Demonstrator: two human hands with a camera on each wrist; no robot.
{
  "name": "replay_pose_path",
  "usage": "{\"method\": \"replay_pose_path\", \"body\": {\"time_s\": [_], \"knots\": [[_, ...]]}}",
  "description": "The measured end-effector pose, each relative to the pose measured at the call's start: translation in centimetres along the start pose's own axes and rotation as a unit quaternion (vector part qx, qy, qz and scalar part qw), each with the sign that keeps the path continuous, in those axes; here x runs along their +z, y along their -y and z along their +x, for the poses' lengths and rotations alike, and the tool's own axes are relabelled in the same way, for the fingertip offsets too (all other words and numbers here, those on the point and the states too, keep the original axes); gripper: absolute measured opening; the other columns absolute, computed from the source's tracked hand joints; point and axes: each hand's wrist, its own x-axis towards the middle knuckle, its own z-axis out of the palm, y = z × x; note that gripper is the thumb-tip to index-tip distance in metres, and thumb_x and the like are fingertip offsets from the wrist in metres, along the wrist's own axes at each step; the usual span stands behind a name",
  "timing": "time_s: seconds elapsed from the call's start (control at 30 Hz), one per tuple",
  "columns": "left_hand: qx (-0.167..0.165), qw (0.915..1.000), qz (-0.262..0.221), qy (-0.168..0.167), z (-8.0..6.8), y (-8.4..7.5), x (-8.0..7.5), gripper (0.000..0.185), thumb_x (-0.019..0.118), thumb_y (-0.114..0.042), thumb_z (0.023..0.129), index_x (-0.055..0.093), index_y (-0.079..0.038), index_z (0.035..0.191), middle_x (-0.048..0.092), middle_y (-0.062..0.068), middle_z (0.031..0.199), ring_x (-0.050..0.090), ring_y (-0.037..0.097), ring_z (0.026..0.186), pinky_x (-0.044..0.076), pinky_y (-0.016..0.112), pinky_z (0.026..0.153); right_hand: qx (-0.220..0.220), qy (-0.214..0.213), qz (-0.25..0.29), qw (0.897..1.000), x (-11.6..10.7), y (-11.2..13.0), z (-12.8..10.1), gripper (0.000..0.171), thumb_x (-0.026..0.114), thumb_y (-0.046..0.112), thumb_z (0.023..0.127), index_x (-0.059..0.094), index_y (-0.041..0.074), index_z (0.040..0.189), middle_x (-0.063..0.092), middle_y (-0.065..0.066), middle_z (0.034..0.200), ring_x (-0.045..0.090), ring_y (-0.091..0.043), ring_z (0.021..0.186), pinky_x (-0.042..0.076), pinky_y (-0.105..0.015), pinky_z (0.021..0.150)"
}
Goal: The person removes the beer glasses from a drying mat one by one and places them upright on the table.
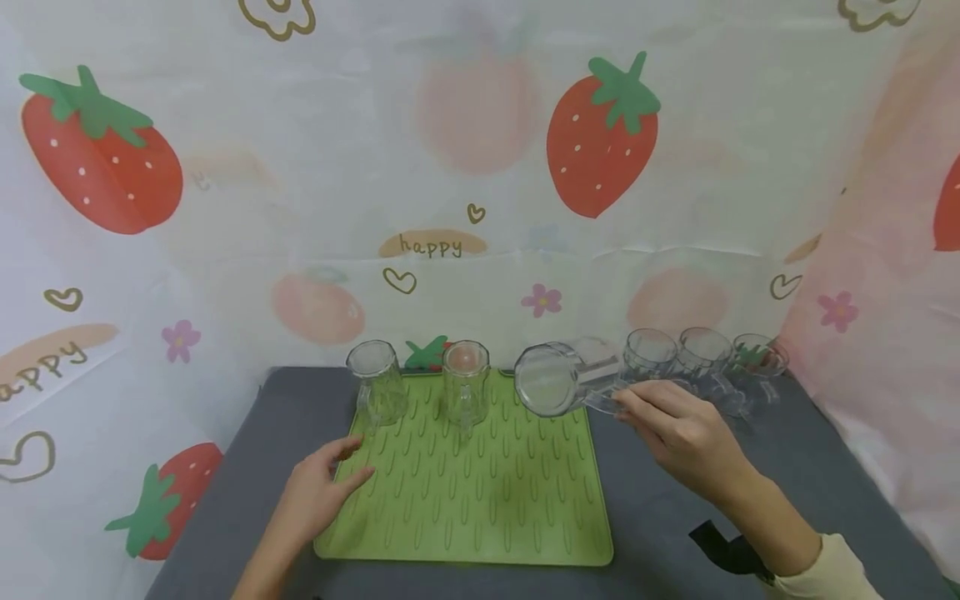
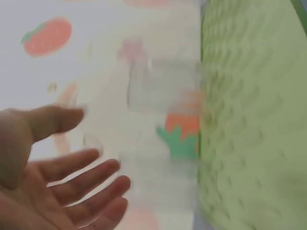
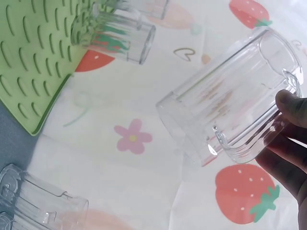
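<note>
My right hand (image 1: pixel 678 433) grips the handle of a clear glass mug (image 1: pixel 547 379), which tilts over the back right part of the green mat (image 1: pixel 480 500). In the right wrist view this mug (image 3: pixel 230 96) is in the air, thumb and fingers around its handle. Two more clear mugs stand upright at the mat's back edge, a left mug (image 1: pixel 381 387) and a middle mug (image 1: pixel 466 387). Near the mat's left edge, my left hand (image 1: pixel 311 492) holds nothing. Its fingers (image 2: pixel 91 187) are spread and relaxed in the left wrist view.
Three further clear mugs (image 1: pixel 701 354) stand in a row at the table's back right. Behind the grey table (image 1: pixel 667 533) hangs a white curtain (image 1: pixel 480 192) printed with strawberries. Another curtain side closes off the right. A black strap (image 1: pixel 723 550) is around the right wrist.
</note>
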Motion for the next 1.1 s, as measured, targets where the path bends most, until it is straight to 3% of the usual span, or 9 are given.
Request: {"method": "replay_pose_path", "body": {"time_s": [0.23, 0.37, 0.63, 0.77, 0.9, 1.1], "knots": [[0.066, 0.993, -0.098, -0.01, 2.2, -4.8, -0.5, 0.036, 0.058, -0.033, 0.099, 0.064, -0.011, 0.126, 0.069, 0.01, 0.121, 0.063, 0.028, 0.114, 0.052, 0.045, 0.096, -0.013, -0.006, 0.013, 1.0, 0.5, 0.3, 0.3, 0.039, 0.048, 0.022, 0.103, 0.076, -0.003, 0.091, 0.069, -0.008, 0.084, 0.067, -0.022, 0.074, 0.056, -0.027, 0.06], [0.076, 0.9833, -0.165, 0.019, 3.7, -6.8, -1.3, 0.038, 0.058, -0.035, 0.099, 0.063, -0.011, 0.128, 0.067, 0.011, 0.123, 0.062, 0.027, 0.114, 0.051, 0.045, 0.097, -0.018, -0.008, 0.014, 1.0, 0.7, 0.4, 0.5, 0.038, 0.048, 0.022, 0.104, 0.076, -0.002, 0.091, 0.07, -0.008, 0.084, 0.068, -0.022, 0.074, 0.056, -0.027, 0.06], [0.059, 0.9425, -0.299, 0.136, 7.3, -10.2, -1.0, 0.053, 0.055, -0.042, 0.098, 0.055, -0.002, 0.133, 0.061, 0.02, 0.13, 0.062, 0.029, 0.117, 0.052, 0.041, 0.1, -0.023, -0.007, 0.021, 0.999, 1.0, 0.7, 0.6, 0.038, 0.048, 0.021, 0.104, 0.075, -0.003, 0.091, 0.069, -0.008, 0.084, 0.067, -0.022, 0.074, 0.056, -0.025, 0.059], [0.042, 0.9153, -0.349, 0.197, 8.6, -12.2, -0.3, 0.06, 0.052, -0.044, 0.099, 0.051, 0.001, 0.138, 0.058, 0.023, 0.134, 0.064, 0.029, 0.115, 0.055, 0.039, 0.096, -0.027, -0.013, 0.014, 0.999, 1.1, 0.8, 0.7, 0.037, 0.048, 0.02, 0.104, 0.075, -0.002, 0.091, 0.069, -0.009, 0.083, 0.068, -0.023, 0.074, 0.056, -0.026, 0.059], [-0.002, 0.8905, -0.374, 0.26, 9.4, -13.8, 0.2, 0.064, 0.051, -0.047, 0.099, 0.046, 0.001, 0.141, 0.052, 0.025, 0.14, 0.063, 0.033, 0.118, 0.055, 0.041, 0.095, -0.031, -0.02, 0.02, 0.999, 1.3, 0.9, 1.0, 0.036, 0.049, 0.019, 0.103, 0.075, -0.002, 0.091, 0.07, -0.009, 0.084, 0.068, -0.024, 0.075, 0.057, -0.027, 0.061], [-0.062, 0.8704, -0.376, 0.312, 10.3, -15.3, 0.8, 0.083, 0.051, -0.054, 0.096, 0.028, 0.005, 0.149, 0.035, 0.029, 0.151, 0.054, 0.043, 0.127, 0.052, 0.047, 0.099, -0.045, -0.022, 0.013, 0.999, 1.8, 1.1, 1.3, 0.035, 0.048, 0.016, 0.104, 0.075, -0.002, 0.091, 0.071, -0.01, 0.084, 0.068, -0.024, 0.075, 0.057, -0.028, 0.062]]}}
